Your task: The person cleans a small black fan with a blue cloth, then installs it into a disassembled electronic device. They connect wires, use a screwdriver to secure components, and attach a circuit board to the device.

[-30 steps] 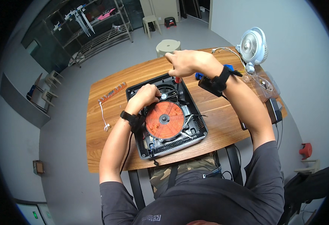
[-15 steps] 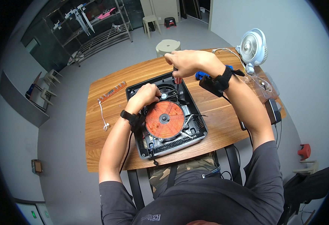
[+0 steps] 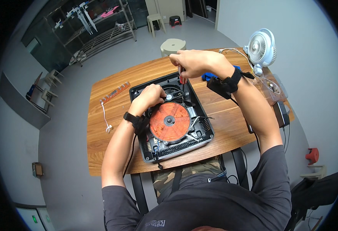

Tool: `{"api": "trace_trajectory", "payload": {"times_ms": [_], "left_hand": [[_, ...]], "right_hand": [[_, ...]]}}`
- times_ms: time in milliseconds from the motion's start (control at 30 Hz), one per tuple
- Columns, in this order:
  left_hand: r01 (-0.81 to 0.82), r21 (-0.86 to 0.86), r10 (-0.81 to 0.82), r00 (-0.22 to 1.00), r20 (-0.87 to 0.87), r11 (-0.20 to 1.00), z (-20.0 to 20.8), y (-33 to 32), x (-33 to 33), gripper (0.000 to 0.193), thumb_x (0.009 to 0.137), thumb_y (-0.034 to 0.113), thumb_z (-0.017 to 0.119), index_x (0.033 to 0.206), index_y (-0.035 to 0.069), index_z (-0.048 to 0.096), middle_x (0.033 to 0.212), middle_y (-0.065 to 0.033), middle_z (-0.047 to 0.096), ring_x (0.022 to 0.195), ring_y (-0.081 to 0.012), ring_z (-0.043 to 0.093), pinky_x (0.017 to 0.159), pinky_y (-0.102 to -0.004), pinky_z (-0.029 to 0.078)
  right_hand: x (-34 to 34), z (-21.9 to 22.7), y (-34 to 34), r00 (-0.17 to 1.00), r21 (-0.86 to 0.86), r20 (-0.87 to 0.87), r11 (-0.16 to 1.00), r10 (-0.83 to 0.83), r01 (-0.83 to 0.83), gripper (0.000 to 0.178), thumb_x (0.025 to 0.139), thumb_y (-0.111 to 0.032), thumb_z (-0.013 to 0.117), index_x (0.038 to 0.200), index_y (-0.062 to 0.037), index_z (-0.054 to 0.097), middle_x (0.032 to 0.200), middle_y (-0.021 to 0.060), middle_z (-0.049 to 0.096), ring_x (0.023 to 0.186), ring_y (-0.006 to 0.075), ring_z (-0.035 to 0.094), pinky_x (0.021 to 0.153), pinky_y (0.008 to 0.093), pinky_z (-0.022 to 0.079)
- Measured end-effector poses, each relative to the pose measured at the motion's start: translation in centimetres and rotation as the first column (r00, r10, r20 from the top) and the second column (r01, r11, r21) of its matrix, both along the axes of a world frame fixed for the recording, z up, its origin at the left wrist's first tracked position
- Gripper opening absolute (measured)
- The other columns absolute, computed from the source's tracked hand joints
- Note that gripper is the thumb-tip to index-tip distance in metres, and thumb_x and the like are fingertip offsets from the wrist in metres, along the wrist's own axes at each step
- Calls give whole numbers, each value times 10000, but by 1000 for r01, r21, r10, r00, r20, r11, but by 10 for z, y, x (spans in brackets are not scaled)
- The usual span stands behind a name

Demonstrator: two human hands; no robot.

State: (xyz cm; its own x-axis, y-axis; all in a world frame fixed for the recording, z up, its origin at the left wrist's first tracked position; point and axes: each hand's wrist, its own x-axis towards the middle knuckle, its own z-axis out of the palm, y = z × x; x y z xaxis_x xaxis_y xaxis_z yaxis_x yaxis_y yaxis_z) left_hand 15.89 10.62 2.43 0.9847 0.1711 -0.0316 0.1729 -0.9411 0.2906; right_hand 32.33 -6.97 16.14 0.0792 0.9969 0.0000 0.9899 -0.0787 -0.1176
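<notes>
Watching from afar, I see the right hand point(image 3: 189, 64) closed around a red-handled screwdriver point(image 3: 182, 80), shaft nearly upright, tip reaching down into the black casing point(image 3: 169, 155) at one o'clock from the orange coil disc point(image 3: 170, 130). The left hand point(image 3: 150, 96) rests at eleven o'clock, fingers curled (whether they grip anything, I cannot tell); the tip lies toward three o'clock from them.
</notes>
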Motion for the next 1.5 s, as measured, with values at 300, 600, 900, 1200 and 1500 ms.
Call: {"api": "trace_trajectory", "payload": {"times_ms": [300, 600, 900, 1200, 1500], "left_hand": [[-3, 4, 3, 1000, -8, 1000, 0, -1, -2, 274, 712, 98, 831, 982, 69, 798, 920, -178, 749, 908, -350, 725, 813, -413, 584], [2, 0, -2, 1000, 6, 1000, -2, 2, -1, 277, 715, 108, 833, 988, 80, 802, 919, -176, 750, 909, -349, 726, 810, -416, 584], [12, 14, -12, 1000, -5, 1000, -3, 2, 1, 274, 718, 118, 836, 986, 77, 801, 934, -171, 753, 920, -344, 725, 818, -414, 582], [10, -21, -10, 1000, 9, 1000, -6, 5, -1, 268, 727, 121, 833, 987, 70, 797, 930, -170, 753, 918, -347, 725, 822, -416, 581], [8, -30, -8, 1000, 7, 1000, -5, 7, -2, 297, 728, 127, 831, 1019, 77, 797, 943, -172, 754, 902, -344, 728, 813, -410, 584]], "right_hand": [[-8, -3, 9, 972, -8, 163, 985, -172, 175, 352, 958, -322, 653, 1002, 27, 666, 908, 233, 729, 891, 413, 710, 817, 491, 571], [4, -10, 2, 999, 68, 35, 998, -14, 12, 402, 984, -368, 568, 993, 19, 675, 888, 259, 722, 884, 439, 703, 813, 502, 569], [0, -9, -4, 997, 89, 34, 994, -69, 66, 403, 942, -358, 617, 1108, 7, 576, 920, 226, 726, 915, 428, 698, 816, 505, 559], [-9, -11, 10, 993, 83, 100, 995, -69, 60, 335, 935, -301, 655, 989, 29, 658, 838, 212, 721, 851, 421, 704, 798, 490, 572], [0, -7, 15, 998, -79, -12, 995, -55, 54, 358, 878, -305, 716, 957, 43, 696, 867, 224, 730, 860, 372, 721, 788, 446, 582]]}}
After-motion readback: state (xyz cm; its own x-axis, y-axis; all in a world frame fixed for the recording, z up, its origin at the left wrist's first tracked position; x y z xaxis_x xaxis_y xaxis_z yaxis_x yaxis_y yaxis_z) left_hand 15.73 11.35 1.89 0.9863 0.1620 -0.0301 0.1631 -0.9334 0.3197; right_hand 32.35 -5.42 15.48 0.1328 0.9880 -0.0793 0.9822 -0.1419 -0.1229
